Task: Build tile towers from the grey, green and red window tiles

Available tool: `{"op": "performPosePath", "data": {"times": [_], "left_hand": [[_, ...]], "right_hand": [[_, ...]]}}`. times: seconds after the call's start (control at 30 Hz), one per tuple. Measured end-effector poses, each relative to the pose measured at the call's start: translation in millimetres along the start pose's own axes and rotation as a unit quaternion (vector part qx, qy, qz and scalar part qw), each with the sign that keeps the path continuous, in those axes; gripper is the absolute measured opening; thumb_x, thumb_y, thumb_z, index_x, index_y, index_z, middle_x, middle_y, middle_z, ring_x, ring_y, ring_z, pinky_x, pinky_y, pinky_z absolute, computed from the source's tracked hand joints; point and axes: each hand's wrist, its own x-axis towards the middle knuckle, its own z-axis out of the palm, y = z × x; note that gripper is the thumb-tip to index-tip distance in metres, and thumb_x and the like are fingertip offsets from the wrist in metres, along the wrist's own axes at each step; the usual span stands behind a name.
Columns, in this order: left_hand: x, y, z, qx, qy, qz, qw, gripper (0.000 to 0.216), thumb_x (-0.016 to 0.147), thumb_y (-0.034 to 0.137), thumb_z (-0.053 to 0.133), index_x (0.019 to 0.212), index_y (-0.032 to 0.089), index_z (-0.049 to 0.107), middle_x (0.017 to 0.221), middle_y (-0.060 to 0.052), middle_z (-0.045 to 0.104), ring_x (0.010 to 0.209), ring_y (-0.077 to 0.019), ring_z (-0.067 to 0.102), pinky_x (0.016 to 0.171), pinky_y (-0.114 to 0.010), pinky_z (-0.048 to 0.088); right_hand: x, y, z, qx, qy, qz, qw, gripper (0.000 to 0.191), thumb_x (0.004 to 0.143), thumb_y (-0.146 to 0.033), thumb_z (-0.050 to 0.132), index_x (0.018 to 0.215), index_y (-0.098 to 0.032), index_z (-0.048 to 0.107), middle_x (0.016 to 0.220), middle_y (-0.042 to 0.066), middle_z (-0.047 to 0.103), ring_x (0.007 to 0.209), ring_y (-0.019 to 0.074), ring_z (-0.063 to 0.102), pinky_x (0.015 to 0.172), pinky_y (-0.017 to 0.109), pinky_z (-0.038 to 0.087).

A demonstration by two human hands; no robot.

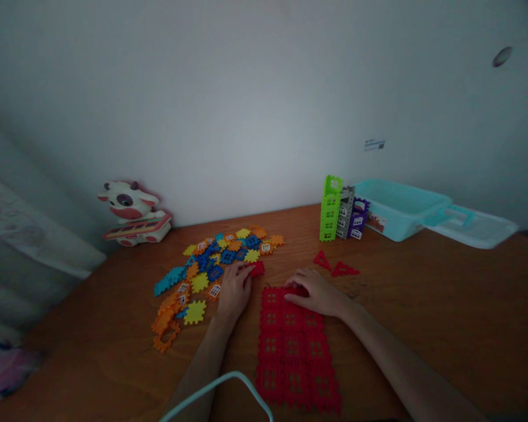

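"Under the right hand (314, 291), what is there?"

"A flat red plastic panel (294, 351) of window-cut squares. The hand covers part of its far edge, and the rest spreads back toward the wearer, between the two forearms."

"How open is that hand?"

"Half open: fingers curled, thumb apart from them, red showing in the gap. Whether they pinch anything, I cannot tell."

"And the left hand (235, 287)?"

"Nearly closed, with a small red plastic piece (257, 269) at its fingertips, just beyond the panel's far left corner. Loose toothed plastic tiles (199, 283), blue, yellow and orange, lie beside that grip on its left."

"Any containers?"

"One: a turquoise plastic box (389, 231), beyond the right hand and to its right. Its mouth faces up, though the near wall hides part of the inside. A pale translucent lid (479, 228) juts from its right side. Left of it, nearer that hand, stands an upright lime-green lattice column (330, 217)."
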Motion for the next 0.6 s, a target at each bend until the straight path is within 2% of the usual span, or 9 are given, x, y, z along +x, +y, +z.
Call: {"op": "performPosePath", "data": {"times": [0.1,0.17,0.23,0.37,0.47,0.53,0.6], "left_hand": [[0.3,9.0,-5.7,-0.035,0.02,0.059,0.997,0.039,0.094,0.011,0.052,0.123,0.031,0.07,0.121,-0.01,0.061,0.11,-0.0239,0.059,0.095,-0.042,0.055],[-0.7,16.6,-6.5,-0.081,0.01,0.112,0.99,0.042,0.096,0.01,0.048,0.127,0.031,0.068,0.12,-0.009,0.06,0.111,-0.0214,0.06,0.093,-0.038,0.057],[-2.5,24.3,-5.2,-0.118,-0.012,0.159,0.98,0.044,0.098,0.009,0.045,0.132,0.03,0.064,0.121,-0.009,0.061,0.113,-0.0196,0.061,0.094,-0.035,0.057],[-4.9,35.4,-2.0,-0.139,-0.035,0.198,0.97,0.048,0.1,0.01,0.041,0.143,0.025,0.053,0.124,-0.011,0.063,0.115,-0.0186,0.063,0.097,-0.033,0.056],[-4.5,39.0,-2.0,-0.137,-0.04,0.21,0.967,0.045,0.1,0.012,0.042,0.141,0.026,0.055,0.125,-0.011,0.064,0.116,-0.019,0.062,0.097,-0.034,0.056],[-3.5,39.4,-1.7,-0.121,-0.053,0.188,0.973,0.045,0.099,0.013,0.044,0.14,0.027,0.055,0.127,-0.011,0.063,0.119,-0.0206,0.061,0.101,-0.038,0.054],[-2.6,37.6,0.2,-0.089,-0.058,0.132,0.986,0.046,0.098,0.017,0.049,0.143,0.027,0.051,0.134,-0.011,0.06,0.125,-0.0239,0.057,0.106,-0.045,0.051]], "right_hand": [[-0.4,1.9,2.6,0.024,0.018,0.011,0.999,0.049,0.092,-0.054,0.063,0.129,-0.023,0.063,0.102,0.008,0.068,0.094,0.0238,0.062,0.087,0.039,0.048],[-0.7,3.0,4.3,0.065,0.032,0.018,0.997,0.062,0.091,-0.054,0.065,0.143,-0.023,0.051,0.101,0.007,0.068,0.091,0.0229,0.063,0.085,0.039,0.049],[-0.8,2.9,5.1,0.13,0.042,0.021,0.99,0.066,0.091,-0.054,0.065,0.147,-0.024,0.047,0.105,0.007,0.069,0.094,0.0224,0.064,0.088,0.04,0.051],[0.6,-1.3,5.3,0.273,0.046,0.033,0.96,0.057,0.091,-0.054,0.064,0.139,-0.027,0.054,0.113,0.007,0.071,0.103,0.0218,0.066,0.095,0.041,0.051],[3.7,-4.7,8.0,0.314,0.037,0.052,0.947,0.049,0.087,-0.056,0.067,0.125,-0.025,0.064,0.11,0.006,0.072,0.101,0.0219,0.067,0.094,0.04,0.052],[6.3,-4.2,11.5,0.316,0.05,0.073,0.945,0.047,0.084,-0.056,0.07,0.118,-0.023,0.067,0.106,0.006,0.073,0.097,0.0218,0.068,0.092,0.04,0.053],[8.9,-0.1,15.0,0.31,0.085,0.095,0.942,0.046,0.084,-0.054,0.072,0.118,-0.024,0.066,0.106,0.006,0.073,0.095,0.0217,0.067,0.09,0.039,0.054]]}}
